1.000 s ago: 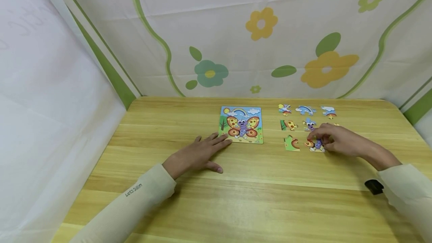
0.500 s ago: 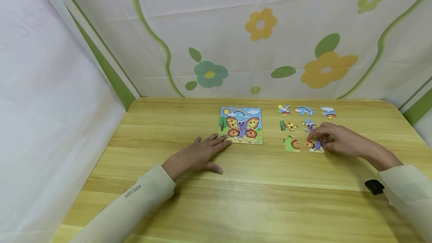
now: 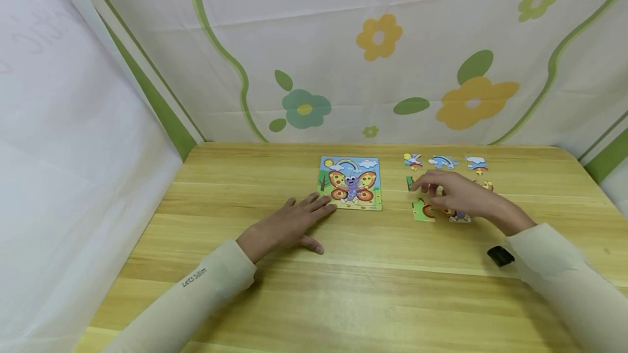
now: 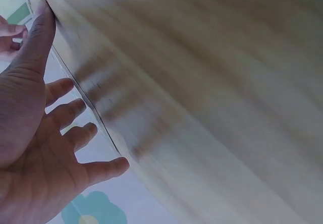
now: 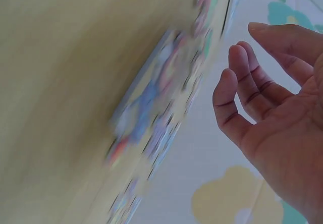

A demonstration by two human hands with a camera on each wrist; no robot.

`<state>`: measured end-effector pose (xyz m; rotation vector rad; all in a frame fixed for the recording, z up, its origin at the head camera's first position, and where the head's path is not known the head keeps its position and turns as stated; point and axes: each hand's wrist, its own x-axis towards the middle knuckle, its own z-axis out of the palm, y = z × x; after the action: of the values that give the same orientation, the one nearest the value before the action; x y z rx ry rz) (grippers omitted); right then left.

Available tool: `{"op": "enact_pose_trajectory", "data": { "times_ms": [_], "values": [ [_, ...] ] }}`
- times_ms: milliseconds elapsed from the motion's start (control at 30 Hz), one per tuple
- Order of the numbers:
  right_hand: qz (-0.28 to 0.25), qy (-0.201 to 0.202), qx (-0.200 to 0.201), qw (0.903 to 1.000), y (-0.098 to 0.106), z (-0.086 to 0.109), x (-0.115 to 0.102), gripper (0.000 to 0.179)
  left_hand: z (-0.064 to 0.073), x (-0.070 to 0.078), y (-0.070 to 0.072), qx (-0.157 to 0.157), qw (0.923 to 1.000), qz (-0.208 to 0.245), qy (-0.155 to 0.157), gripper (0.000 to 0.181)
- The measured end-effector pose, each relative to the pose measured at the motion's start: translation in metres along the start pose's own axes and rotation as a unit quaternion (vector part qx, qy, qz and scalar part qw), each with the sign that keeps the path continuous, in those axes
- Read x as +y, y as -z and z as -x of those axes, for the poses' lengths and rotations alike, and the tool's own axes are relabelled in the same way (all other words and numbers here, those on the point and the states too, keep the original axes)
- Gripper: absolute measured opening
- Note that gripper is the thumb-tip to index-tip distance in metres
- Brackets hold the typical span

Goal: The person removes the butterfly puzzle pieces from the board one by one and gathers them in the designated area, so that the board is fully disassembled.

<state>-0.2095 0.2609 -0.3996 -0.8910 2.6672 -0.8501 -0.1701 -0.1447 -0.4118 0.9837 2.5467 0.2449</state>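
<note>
Near the back of the table, a square butterfly puzzle board (image 3: 369, 163) lies flat. My left hand (image 3: 289, 229) rests spread out, its fingertips at the board's near left corner. To the right, loose puzzle pieces are laid out in rows. My right hand (image 3: 453, 192) hovers over them with fingers loosely bent and nothing between them, as the right wrist view also shows. Its fingertips are right by a piece with a tree (image 3: 410, 183), just above a green corner piece (image 3: 420, 211). The hand hides the centre piece and partly covers a lower piece with purple (image 3: 460, 217).
Behind the hand are a piece with a sun (image 3: 413, 160), a rainbow piece (image 3: 443, 162) and a cloud piece (image 3: 476, 163). A yellow-winged piece (image 3: 487, 184) peeks out beyond the knuckles. Flower-printed cloth (image 3: 338, 70) hangs behind the wooden table (image 3: 363, 298).
My right hand has left the lower middle piece, which stays on the table, and moved left and slightly back over the left column. The left hand has stayed in place.
</note>
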Motion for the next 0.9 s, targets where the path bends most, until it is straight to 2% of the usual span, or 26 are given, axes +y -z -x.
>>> {"op": "enact_pose_trajectory", "data": {
  "times_ms": [333,500,767,900],
  "values": [
    [-0.014,0.008,-0.02,0.9997,-0.016,-0.038,-0.023,0.035,-0.008,0.003,0.002,0.002,0.9996,-0.018,-0.019,0.106],
    [-0.016,0.019,-0.026,0.9993,-0.024,-0.055,-0.031,0.036,-0.012,0.007,0.002,0.004,0.9993,-0.031,-0.021,0.098],
    [-0.047,0.005,-0.047,0.9978,-0.035,-0.077,-0.039,0.037,-0.017,0.008,-0.001,0.005,0.998,-0.058,-0.025,0.089],
    [-0.043,-0.003,-0.051,0.9978,-0.039,-0.083,-0.041,0.037,-0.018,0.008,0.0,0.003,0.9977,-0.061,-0.027,0.088]
  ]
}}
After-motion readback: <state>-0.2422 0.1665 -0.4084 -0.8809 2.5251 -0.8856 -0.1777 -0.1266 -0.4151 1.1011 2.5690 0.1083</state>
